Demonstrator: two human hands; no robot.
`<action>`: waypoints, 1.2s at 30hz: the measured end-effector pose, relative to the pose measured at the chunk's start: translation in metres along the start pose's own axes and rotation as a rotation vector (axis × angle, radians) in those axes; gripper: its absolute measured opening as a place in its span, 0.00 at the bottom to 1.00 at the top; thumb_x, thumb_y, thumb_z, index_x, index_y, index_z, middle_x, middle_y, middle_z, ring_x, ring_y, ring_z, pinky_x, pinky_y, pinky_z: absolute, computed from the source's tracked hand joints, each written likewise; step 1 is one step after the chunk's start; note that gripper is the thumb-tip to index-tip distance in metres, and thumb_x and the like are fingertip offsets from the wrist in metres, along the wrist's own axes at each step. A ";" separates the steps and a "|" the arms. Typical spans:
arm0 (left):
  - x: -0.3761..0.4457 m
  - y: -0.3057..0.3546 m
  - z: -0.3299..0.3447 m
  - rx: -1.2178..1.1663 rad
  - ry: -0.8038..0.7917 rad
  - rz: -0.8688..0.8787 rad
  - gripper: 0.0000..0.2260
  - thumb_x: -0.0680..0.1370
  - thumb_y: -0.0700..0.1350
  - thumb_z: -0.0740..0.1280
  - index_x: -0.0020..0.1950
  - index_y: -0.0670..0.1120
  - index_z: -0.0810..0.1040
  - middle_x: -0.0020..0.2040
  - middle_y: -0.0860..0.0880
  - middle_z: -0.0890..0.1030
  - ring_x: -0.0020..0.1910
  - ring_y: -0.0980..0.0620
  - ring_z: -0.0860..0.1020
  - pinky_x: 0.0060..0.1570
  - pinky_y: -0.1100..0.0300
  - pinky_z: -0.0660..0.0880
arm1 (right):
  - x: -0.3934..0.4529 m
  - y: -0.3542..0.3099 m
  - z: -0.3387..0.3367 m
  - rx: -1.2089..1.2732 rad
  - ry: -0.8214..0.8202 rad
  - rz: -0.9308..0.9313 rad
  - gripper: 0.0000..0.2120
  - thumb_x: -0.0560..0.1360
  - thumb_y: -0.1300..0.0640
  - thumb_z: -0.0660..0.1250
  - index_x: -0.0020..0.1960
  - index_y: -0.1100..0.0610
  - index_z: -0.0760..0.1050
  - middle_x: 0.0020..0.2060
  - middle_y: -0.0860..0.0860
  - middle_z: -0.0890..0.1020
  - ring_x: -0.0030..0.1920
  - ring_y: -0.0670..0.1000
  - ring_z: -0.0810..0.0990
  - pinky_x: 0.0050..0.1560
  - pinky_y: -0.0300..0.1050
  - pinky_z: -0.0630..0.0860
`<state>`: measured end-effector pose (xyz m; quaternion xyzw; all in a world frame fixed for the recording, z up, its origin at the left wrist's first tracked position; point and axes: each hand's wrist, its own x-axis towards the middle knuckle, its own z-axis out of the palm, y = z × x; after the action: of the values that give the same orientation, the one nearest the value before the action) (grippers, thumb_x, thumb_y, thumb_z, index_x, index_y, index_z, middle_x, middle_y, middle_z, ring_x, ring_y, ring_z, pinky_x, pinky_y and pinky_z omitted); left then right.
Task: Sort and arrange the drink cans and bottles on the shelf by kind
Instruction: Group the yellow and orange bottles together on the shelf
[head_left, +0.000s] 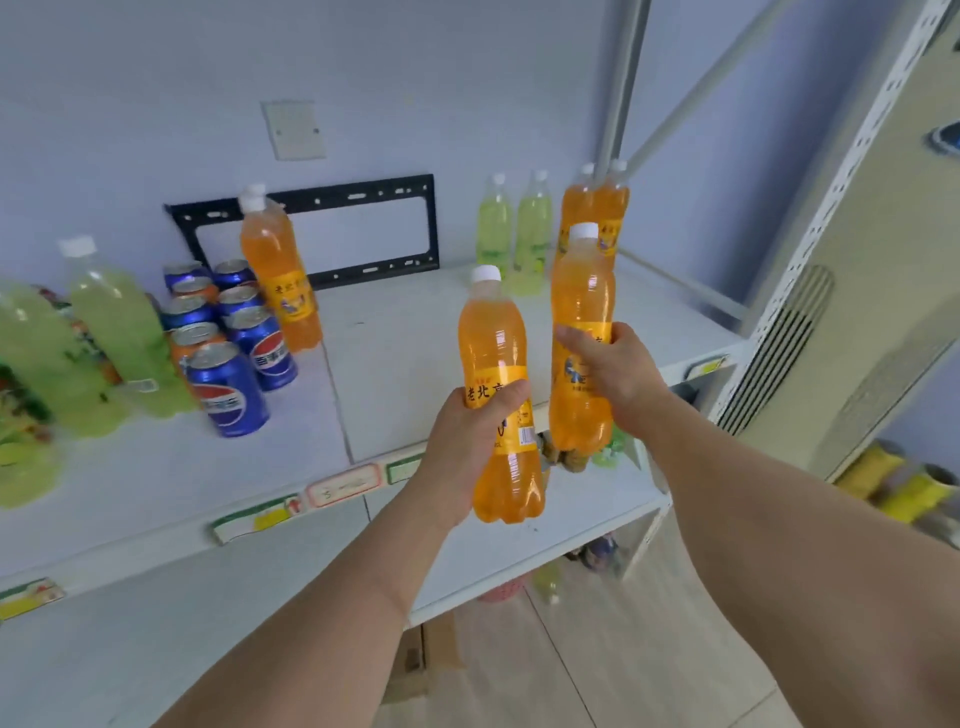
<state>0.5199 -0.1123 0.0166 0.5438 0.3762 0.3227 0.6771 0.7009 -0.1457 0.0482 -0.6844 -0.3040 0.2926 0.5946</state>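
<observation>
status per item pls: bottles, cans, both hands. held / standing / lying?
Left hand: shut on an orange bottle, held upright in the air.
Right hand: shut on a second orange bottle, upright, off the shelf.
Orange bottles at back right: standing.
Orange bottle by the cans: standing.
Green bottles at back: standing.
Green bottles at left: standing, blurred.
Blue cans: standing, unopened as far as visible.
Shelf: middle bare.

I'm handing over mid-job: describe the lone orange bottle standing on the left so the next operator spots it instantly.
Start at the black metal bracket on the back wall. At its left end, on the white shelf, stands the lone orange bottle, just behind the blue cans. It is the only orange bottle on that side; the others stand at the far right or are in the person's hands.
</observation>
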 end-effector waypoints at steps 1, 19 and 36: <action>0.011 0.002 0.016 0.005 -0.003 0.000 0.25 0.67 0.63 0.75 0.59 0.53 0.77 0.51 0.49 0.85 0.49 0.47 0.84 0.54 0.42 0.80 | 0.015 0.000 -0.013 0.005 0.000 -0.006 0.26 0.69 0.43 0.76 0.59 0.54 0.72 0.48 0.53 0.84 0.45 0.54 0.85 0.41 0.51 0.82; 0.257 0.033 0.164 0.024 0.111 0.111 0.21 0.67 0.59 0.73 0.58 0.57 0.77 0.51 0.51 0.84 0.50 0.50 0.84 0.51 0.47 0.80 | 0.299 0.015 -0.121 -0.027 -0.065 -0.012 0.31 0.68 0.43 0.77 0.67 0.47 0.70 0.55 0.49 0.81 0.53 0.53 0.81 0.56 0.59 0.78; 0.324 0.026 0.231 0.173 0.413 0.171 0.17 0.71 0.51 0.78 0.57 0.59 0.77 0.50 0.57 0.85 0.47 0.57 0.84 0.47 0.58 0.78 | 0.430 0.043 -0.150 0.015 -0.416 -0.132 0.31 0.70 0.42 0.75 0.69 0.43 0.69 0.59 0.45 0.80 0.58 0.52 0.80 0.59 0.58 0.78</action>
<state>0.8828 0.0530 0.0199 0.5521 0.4858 0.4497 0.5069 1.0952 0.0834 0.0071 -0.5834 -0.4620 0.3905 0.5419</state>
